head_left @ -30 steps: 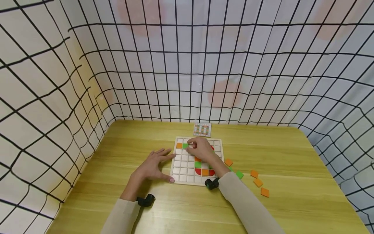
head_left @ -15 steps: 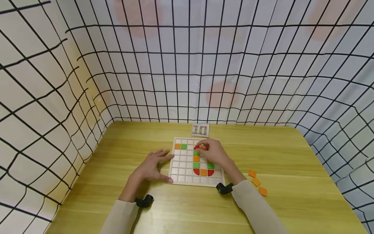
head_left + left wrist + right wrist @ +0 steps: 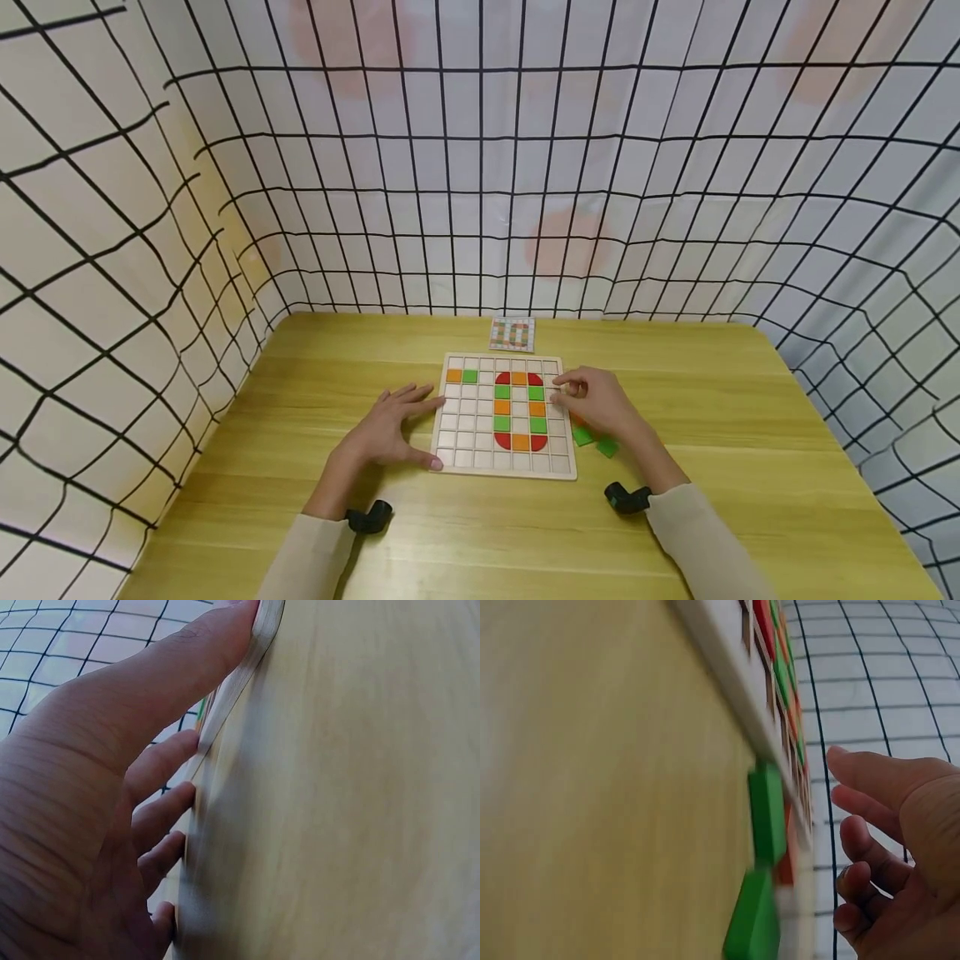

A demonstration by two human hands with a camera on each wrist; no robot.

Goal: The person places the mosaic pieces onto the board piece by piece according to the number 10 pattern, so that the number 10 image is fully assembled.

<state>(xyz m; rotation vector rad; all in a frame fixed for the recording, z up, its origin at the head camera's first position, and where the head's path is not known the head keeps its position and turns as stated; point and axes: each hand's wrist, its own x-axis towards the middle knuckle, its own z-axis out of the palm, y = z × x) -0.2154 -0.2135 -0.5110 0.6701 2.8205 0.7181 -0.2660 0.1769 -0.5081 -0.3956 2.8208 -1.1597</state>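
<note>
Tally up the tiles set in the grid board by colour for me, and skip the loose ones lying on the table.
Red tiles: 4
Orange tiles: 5
Green tiles: 5
Total in the board: 14

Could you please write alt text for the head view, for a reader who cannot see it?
A person's left grip touches the left edge of a gridded board where red, orange and green tiles form a rounded loop; the right grip is by the right edge, near loose green tiles. A patterned card lies beyond.
</note>
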